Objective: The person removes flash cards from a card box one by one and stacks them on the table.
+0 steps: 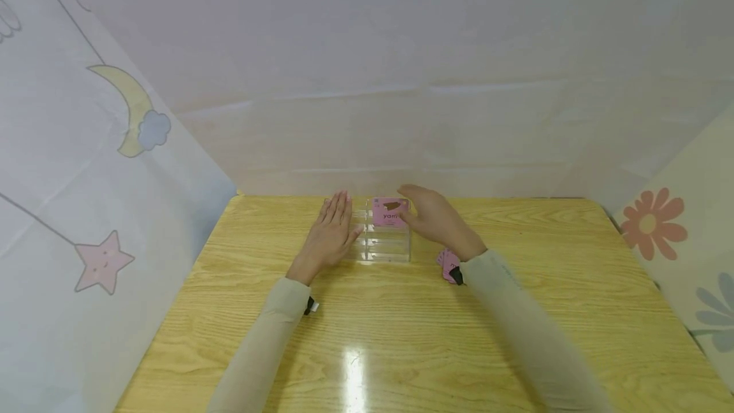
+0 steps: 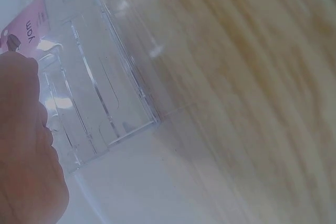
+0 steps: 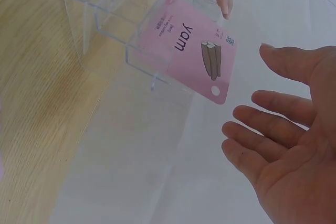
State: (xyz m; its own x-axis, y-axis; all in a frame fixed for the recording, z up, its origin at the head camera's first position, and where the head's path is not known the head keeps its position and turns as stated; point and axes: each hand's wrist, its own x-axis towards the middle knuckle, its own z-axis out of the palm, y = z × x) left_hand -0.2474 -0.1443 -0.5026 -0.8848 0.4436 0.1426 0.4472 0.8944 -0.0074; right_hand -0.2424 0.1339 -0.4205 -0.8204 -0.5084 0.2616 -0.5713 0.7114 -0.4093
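Note:
A clear tiered plastic rack (image 1: 388,250) stands on the table near the back wall. In its rear right slot leans a pink card (image 1: 385,216) printed "yam" with a drawing of brown yams. My left hand (image 1: 331,234) lies over the rack's left side, fingers straight and pointing away. Beside the card's right edge is my right hand (image 1: 434,217); in the right wrist view the hand (image 3: 283,124) has its fingers spread apart, holds nothing and is clear of the card. The left wrist view shows the rack's lower tiers (image 2: 105,93) without cards.
A small pile of pink cards (image 1: 449,262) lies on the wooden table (image 1: 367,317), right of the rack and partly under the right wrist. A pale cloth wall (image 1: 367,126) rises directly behind the table, with printed cloth on both sides.

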